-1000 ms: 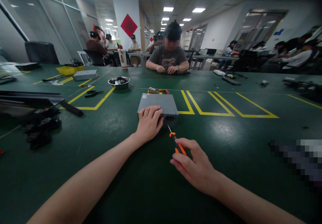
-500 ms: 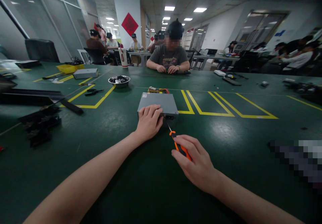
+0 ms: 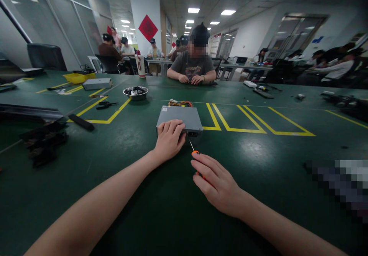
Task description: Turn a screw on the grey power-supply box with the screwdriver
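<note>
A grey metal box (image 3: 184,117) lies flat on the green table (image 3: 258,152) in front of me, with coloured wires (image 3: 179,103) at its far end. My left hand (image 3: 169,139) rests on its near left corner, fingers laid over the top edge. My right hand (image 3: 217,183) is closed round an orange-and-black screwdriver (image 3: 195,153). The thin tip points at the box's near face, just short of it. Most of the handle is hidden under my fingers.
A metal bowl (image 3: 135,92) of small parts sits behind the box to the left. Black parts (image 3: 43,143) and long strips lie at the left. Yellow tape lines (image 3: 238,120) mark the table. A person (image 3: 193,66) sits opposite; others work further back.
My right hand has slid left and forward along the screwdriver, covering more of its handle. The tip has moved closer to the box. My left hand has stayed on the box.
</note>
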{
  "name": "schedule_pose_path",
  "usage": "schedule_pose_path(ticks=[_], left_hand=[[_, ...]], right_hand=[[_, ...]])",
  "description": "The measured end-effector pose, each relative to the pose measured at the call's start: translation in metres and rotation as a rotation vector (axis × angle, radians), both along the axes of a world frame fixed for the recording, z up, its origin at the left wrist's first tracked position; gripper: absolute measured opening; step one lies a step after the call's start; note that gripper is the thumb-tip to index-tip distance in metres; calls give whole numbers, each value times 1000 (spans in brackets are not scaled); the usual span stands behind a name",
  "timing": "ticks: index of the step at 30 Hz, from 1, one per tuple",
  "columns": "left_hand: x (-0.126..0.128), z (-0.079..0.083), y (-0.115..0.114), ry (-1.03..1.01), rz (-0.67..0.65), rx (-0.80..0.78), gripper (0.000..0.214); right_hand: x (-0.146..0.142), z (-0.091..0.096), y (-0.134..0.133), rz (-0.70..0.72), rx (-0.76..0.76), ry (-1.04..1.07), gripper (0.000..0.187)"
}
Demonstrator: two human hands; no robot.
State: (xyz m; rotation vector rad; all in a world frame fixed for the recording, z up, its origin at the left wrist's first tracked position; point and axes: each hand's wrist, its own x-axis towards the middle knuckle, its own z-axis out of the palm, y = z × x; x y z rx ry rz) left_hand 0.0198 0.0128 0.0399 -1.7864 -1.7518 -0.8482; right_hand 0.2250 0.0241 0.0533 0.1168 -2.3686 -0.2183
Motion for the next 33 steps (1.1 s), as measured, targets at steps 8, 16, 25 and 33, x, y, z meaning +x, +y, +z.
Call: schedule_pose_path(ticks=[8,16,25,33], left_hand=[[0,1,0,7,5,-2,23],[0,0,0,14,11,1,24],[1,2,-1,16,9,-13,23],[-1,1,-1,17,6,2,24]], right_hand=[[4,-6,1,-52,24,45,24],[5,1,3,-99,-24,99,25],[4,8,-2,-26,65,-15,7],[19,10,4,6,11,96,14]])
